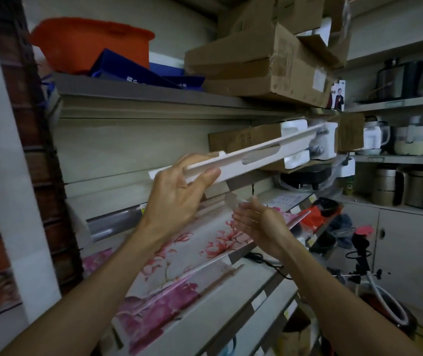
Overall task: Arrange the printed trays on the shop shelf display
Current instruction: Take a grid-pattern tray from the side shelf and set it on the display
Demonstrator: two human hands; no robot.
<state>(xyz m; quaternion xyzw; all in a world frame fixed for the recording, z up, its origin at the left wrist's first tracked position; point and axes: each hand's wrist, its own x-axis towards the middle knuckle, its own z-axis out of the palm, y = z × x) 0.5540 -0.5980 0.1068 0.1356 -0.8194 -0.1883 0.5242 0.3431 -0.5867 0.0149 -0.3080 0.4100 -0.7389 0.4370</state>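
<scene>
My left hand (179, 191) grips the near-left end of a white tray (246, 156), thumb curled over its rim and fingers under its edge, so the tray is lifted off the shelves and tilts up toward the far right; I see its pale side wall with a slot handle cut through it, not its printed face. My right hand (259, 222) is below and to the right of it, palm turned up, fingers straight and relaxed, holding nothing — it hovers just above the far end of a floral tray (195, 250). That tray, printed with pink magnolia blossoms, lies flat on the display shelf (264, 301) under both my forearms, and nearer to me a second flowered tray (153, 307) in deeper pink lies partly under it on the same shelf. Behind the lifted tray, on the shelf level above, a cardboard box (246, 141) with white foam blocks at its end sits against the wall. On the top shelf an orange plastic basin (94, 44) stands at the left, dark blue bags (133, 73) lean beside it, and stacked cardboard cartons (264, 68) fill the right. Far right, the side shelves carry kettles and steel pots (408, 186), and a black cable (274, 265) trails off the display shelf's edge.
</scene>
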